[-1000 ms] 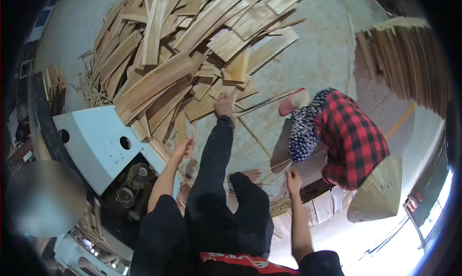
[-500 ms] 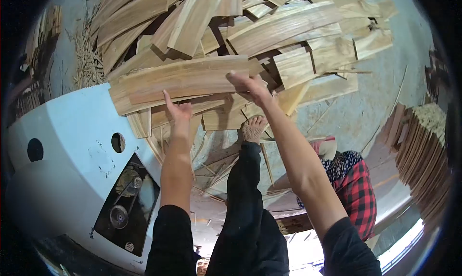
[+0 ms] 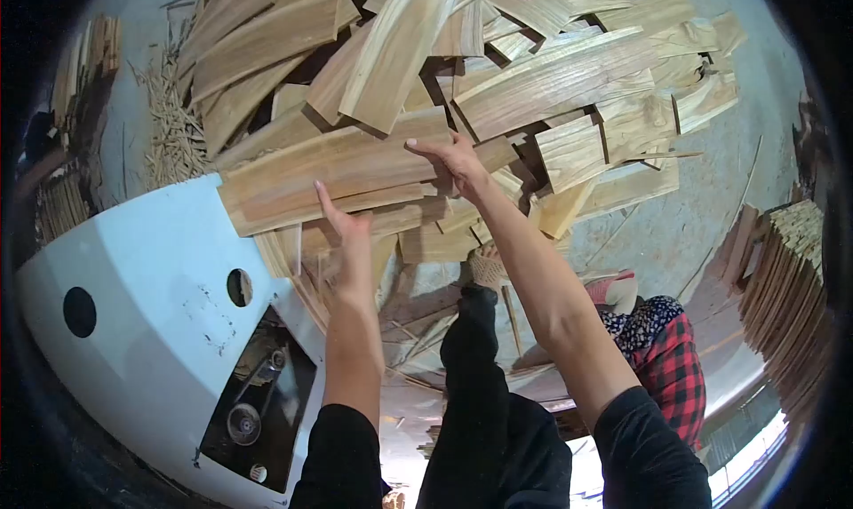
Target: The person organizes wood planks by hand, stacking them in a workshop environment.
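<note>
A long wooden board (image 3: 311,176) lies at the near side of a heap of boards, its left end close to the pale blue machine casing (image 3: 151,251). My left hand (image 3: 349,223) grips its near edge, thumb on the top face and fingers curled below, partly hidden. At the right end, my right hand (image 3: 458,164) closes on the board with the thumb lying across its face; its other fingers are mostly hidden. Another board edge (image 3: 382,196) shows just under it.
The heap of boards (image 3: 551,74) spreads beyond my hands. A belt and pulley (image 3: 244,423) show in the casing's opening. My foot (image 3: 486,267) stands by the heap. A person in a red checked garment (image 3: 680,371) is at right, near stacked slats (image 3: 786,287).
My right hand has gone from flat and blurred over the board to a grip on its right end. The board has slid left relative to the heap. The whole view has shifted slightly.
</note>
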Demonstrator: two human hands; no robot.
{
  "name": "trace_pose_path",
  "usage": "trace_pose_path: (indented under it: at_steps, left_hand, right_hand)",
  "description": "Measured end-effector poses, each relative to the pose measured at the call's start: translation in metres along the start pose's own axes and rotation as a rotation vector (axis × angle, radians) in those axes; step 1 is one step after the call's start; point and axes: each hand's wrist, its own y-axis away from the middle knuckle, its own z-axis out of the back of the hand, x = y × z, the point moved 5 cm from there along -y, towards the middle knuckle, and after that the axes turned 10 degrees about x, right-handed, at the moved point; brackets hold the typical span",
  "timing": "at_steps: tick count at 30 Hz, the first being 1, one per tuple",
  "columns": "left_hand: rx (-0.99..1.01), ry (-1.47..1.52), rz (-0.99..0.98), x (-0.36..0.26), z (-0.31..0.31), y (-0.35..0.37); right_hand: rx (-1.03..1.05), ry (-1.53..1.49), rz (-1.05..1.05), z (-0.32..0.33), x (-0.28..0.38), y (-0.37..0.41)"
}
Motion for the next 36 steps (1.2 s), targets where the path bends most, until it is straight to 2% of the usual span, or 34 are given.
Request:
trace_pose_path:
  at_steps: [2, 5, 8, 11, 14, 17, 18, 24, 27, 31, 32, 35, 36]
  left_hand:
    - [0.042, 0.004, 0.012, -0.003, 0.005, 0.0]
    - [0.06, 0.066, 0.068, 0.006, 0.021, 0.001]
    - [0.02, 0.116, 0.049, 0.005, 0.014, 0.009]
    - [0.0, 0.129, 0.056, 0.001, 0.02, 0.017]
    - [-0.004, 0.135, 0.047, 0.005, 0.028, 0.03]
    - [-0.015, 0.167, 0.002, 0.009, 0.054, 0.04]
    - [-0.019, 0.186, -0.013, 0.013, 0.064, 0.045]
    - [-0.071, 0.162, -0.035, 0.029, 0.095, 0.115]
    - [-0.077, 0.162, 0.017, 0.047, 0.118, 0.141]
    - [-0.103, 0.242, 0.108, 0.077, 0.129, 0.172]
    - [-0.103, 0.257, 0.114, 0.086, 0.129, 0.175]
    - [-0.048, 0.309, 0.132, 0.106, 0.124, 0.181]
    - [-0.029, 0.325, 0.135, 0.111, 0.125, 0.182]
  right_hand:
    - [-0.04, -0.045, -0.035, 0.002, -0.012, -0.006]
    - [-0.159, 0.087, -0.065, -0.001, -0.011, 0.011]
    - [-0.169, 0.026, 0.082, 0.002, -0.026, 0.015]
    - [0.044, 0.068, 0.011, -0.006, -0.021, 0.025]
    - [-0.003, 0.193, -0.073, -0.007, -0.019, 0.052]
    - [-0.009, 0.183, -0.103, 0.003, -0.058, 0.07]
    - [-0.08, 0.223, -0.172, 0.002, -0.063, 0.091]
    - [-0.192, 0.066, 0.047, -0.013, -0.109, 0.192]
    - [-0.176, 0.032, 0.05, -0.005, -0.13, 0.231]
    - [-0.289, 0.373, -0.179, 0.014, -0.12, 0.275]
    - [-0.25, 0.483, -0.258, 0.02, -0.108, 0.286]
    - [-0.472, 1.454, -0.08, 0.035, -0.046, 0.311]
    - [-0.552, 1.558, 0.174, 0.025, -0.023, 0.305]
